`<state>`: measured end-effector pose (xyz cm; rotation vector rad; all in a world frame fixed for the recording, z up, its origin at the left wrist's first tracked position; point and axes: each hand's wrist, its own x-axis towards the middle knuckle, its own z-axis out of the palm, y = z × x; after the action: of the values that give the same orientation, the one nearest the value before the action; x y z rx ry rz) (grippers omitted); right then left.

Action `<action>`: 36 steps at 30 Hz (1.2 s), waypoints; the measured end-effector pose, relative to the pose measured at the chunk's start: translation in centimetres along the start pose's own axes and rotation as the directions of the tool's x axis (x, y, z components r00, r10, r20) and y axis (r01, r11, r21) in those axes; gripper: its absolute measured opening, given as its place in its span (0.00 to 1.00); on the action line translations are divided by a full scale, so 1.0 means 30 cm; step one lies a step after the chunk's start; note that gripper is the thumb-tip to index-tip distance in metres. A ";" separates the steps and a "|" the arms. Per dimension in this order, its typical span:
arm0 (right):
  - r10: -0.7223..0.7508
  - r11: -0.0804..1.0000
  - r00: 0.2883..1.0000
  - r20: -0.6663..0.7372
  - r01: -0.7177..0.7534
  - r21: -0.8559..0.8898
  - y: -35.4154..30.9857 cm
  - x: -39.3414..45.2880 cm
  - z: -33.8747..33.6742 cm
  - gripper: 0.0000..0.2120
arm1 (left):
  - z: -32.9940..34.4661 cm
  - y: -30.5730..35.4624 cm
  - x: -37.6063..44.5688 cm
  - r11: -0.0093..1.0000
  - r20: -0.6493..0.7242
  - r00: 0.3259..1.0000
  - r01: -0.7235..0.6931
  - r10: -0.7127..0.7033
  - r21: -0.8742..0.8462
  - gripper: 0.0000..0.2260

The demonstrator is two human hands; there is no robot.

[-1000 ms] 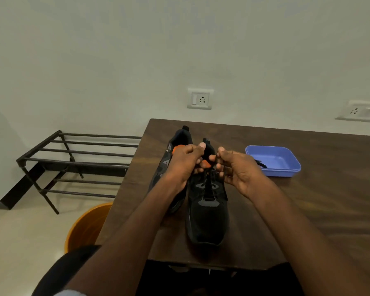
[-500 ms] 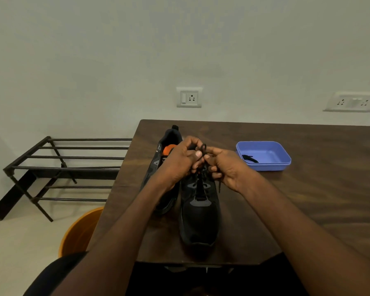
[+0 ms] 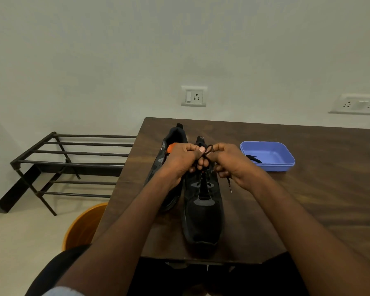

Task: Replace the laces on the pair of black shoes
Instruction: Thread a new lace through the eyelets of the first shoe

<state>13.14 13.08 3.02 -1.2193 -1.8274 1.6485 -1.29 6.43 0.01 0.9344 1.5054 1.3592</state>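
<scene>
Two black shoes stand side by side on the dark wooden table (image 3: 308, 199), toes toward me. The right shoe (image 3: 202, 216) is nearer; the left shoe (image 3: 169, 144) with an orange lining lies partly behind my left hand. Over the right shoe's tongue, my left hand (image 3: 183, 160) and my right hand (image 3: 229, 162) each pinch the black lace (image 3: 208, 151), which forms a small loop between them. One lace tip (image 3: 229, 185) hangs below my right hand.
A blue plastic tray (image 3: 269, 165) with another black lace (image 3: 253, 158) in it sits on the table to the right. A black metal shoe rack (image 3: 73, 163) stands on the floor at left, and an orange bucket (image 3: 81, 227) sits beside the table's near left corner.
My hands have drawn slightly apart and a lace loop now stands between them. The camera view shifted a little.
</scene>
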 end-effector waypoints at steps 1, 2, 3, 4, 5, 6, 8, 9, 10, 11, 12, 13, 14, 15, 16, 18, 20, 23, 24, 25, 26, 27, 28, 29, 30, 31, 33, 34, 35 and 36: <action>0.026 0.998 0.999 0.027 -0.028 0.048 -0.005 -0.003 0.001 0.05 | 0.000 0.000 -0.001 1.000 -0.009 1.000 0.002 -0.002 0.000 0.10; 0.046 0.994 0.998 0.052 -0.050 0.093 -0.005 0.001 0.000 0.05 | 0.001 0.003 -0.004 1.000 -0.015 1.000 0.003 -0.003 0.001 0.10; 0.059 0.989 0.996 0.063 -0.067 0.133 -0.006 0.004 0.000 0.07 | 0.003 0.004 -0.004 1.000 -0.020 1.000 0.004 -0.004 0.003 0.10; 0.063 0.985 0.997 0.052 -0.071 0.160 -0.001 0.012 0.000 0.10 | 0.004 0.006 -0.006 1.000 -0.023 1.000 0.008 -0.008 0.009 0.10; 0.065 0.982 0.998 0.023 -0.068 0.175 0.003 0.017 0.002 0.12 | 0.006 0.006 -0.006 1.000 -0.029 1.000 0.011 -0.011 0.019 0.10; 0.065 0.981 0.998 -0.011 -0.062 0.182 0.010 0.025 0.004 0.12 | 0.009 0.007 -0.007 0.999 -0.036 0.999 0.015 -0.014 0.028 0.11; 0.077 0.975 0.996 -0.050 -0.065 0.213 0.020 0.033 0.009 0.08 | 0.006 0.007 -0.008 0.999 -0.024 0.999 0.028 -0.028 0.028 0.10; 0.090 0.966 0.994 -0.055 -0.074 0.246 0.023 0.035 0.012 0.08 | -0.001 0.010 -0.009 0.999 0.015 0.999 0.034 -0.034 0.005 0.08; 0.107 0.954 0.993 -0.050 -0.089 0.287 0.027 0.039 0.012 0.09 | -0.012 0.018 -0.013 0.999 0.081 0.996 0.042 -0.039 -0.032 0.06; 0.130 0.936 0.991 -0.037 -0.111 0.334 0.031 0.041 0.010 0.10 | -0.025 0.026 -0.016 0.996 0.161 0.986 0.055 -0.043 -0.068 0.05; 0.155 0.914 0.988 -0.017 -0.137 0.381 0.035 0.047 0.008 0.10 | -0.038 0.036 -0.023 0.993 0.233 0.971 0.069 -0.044 -0.096 0.05; 0.178 0.893 0.984 0.001 -0.162 0.421 0.039 0.048 0.006 0.09 | -0.050 0.042 -0.028 0.990 0.284 0.958 0.080 -0.045 -0.115 0.05; 0.194 0.877 0.981 0.012 -0.179 0.446 0.043 0.051 0.005 0.08 | -0.057 0.046 -0.034 0.989 0.312 0.949 0.084 -0.043 -0.118 0.05; 0.207 0.869 0.978 0.013 -0.191 0.456 0.047 0.051 0.009 0.08 | -0.059 0.043 -0.035 0.992 0.307 0.951 0.074 -0.039 -0.103 0.07; 0.219 0.870 0.976 0.003 -0.197 0.452 0.052 0.053 0.013 0.07 | -0.055 0.039 -0.037 0.998 0.266 0.964 0.032 -0.017 -0.050 0.08; 0.232 0.894 0.972 -0.033 -0.200 0.400 0.056 0.051 0.020 0.07 | -0.042 0.024 -0.034 0.965 0.111 0.987 -0.142 0.120 0.220 0.09; 0.229 0.926 0.971 -0.065 -0.197 0.321 0.055 0.042 0.025 0.06 | -0.027 0.012 -0.033 0.804 0.024 0.943 -0.295 0.331 0.516 0.09; 0.235 0.940 0.967 -0.100 -0.200 0.277 0.054 0.035 0.028 0.07 | -0.020 0.008 -0.035 0.574 0.069 0.831 -0.438 0.552 0.692 0.09; 0.237 0.940 0.966 -0.104 -0.201 0.276 0.053 0.037 0.028 0.07 | -0.023 0.005 -0.034 0.520 0.095 0.795 -0.476 0.599 0.709 0.10; 0.243 0.939 0.965 -0.102 -0.207 0.275 0.052 0.039 0.026 0.06 | -0.026 0.002 -0.033 0.495 0.116 0.771 -0.508 0.626 0.705 0.10; 0.250 0.937 0.964 -0.093 -0.217 0.275 0.054 0.041 0.024 0.05 | -0.027 -0.001 -0.035 0.495 0.129 0.762 -0.529 0.635 0.689 0.10; 0.258 0.935 0.963 -0.080 -0.229 0.270 0.054 0.044 0.022 0.05 | -0.029 -0.001 -0.037 0.505 0.138 0.758 -0.546 0.637 0.669 0.10; 0.266 0.934 0.962 -0.066 -0.241 0.263 0.056 0.045 0.020 0.04 | -0.027 0.001 -0.041 0.525 0.141 0.765 -0.552 0.629 0.648 0.10; 0.272 0.934 0.961 -0.057 -0.249 0.257 0.058 0.046 0.020 0.05 | -0.022 0.007 -0.043 0.560 0.126 0.787 -0.531 0.604 0.636 0.10; 0.270 0.934 0.961 -0.054 -0.249 0.255 0.059 0.049 0.023 0.06 | -0.014 0.017 -0.046 0.621 0.079 0.832 -0.470 0.550 0.628 0.10; 0.259 0.935 0.964 -0.055 -0.236 0.263 0.057 0.053 0.023 0.06 | -0.009 0.032 -0.044 0.714 0.002 0.890 -0.367 0.455 0.596 0.10; 0.211 0.937 0.977 -0.037 -0.191 0.291 0.043 0.053 0.024 0.06 | -0.013 0.063 -0.041 0.943 -0.145 0.984 -0.055 0.108 0.328 0.10; 0.172 0.944 0.985 0.001 -0.165 0.287 0.037 0.050 0.024 0.06 | -0.024 0.076 -0.040 0.985 -0.141 0.985 0.122 -0.104 0.124 0.10; 0.127 0.956 0.990 0.057 -0.137 0.258 0.031 0.044 0.024 0.05 | -0.040 0.084 -0.039 0.963 -0.098 0.958 0.266 -0.270 -0.050 0.09; 0.085 0.970 0.989 0.118 -0.110 0.219 0.026 0.034 0.024 0.05 | -0.054 0.085 -0.037 0.918 -0.055 0.926 0.360 -0.373 -0.167 0.08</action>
<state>12.30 13.41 1.85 -1.1577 -1.6080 1.9505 -2.52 5.15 2.71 0.4689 1.5243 1.2290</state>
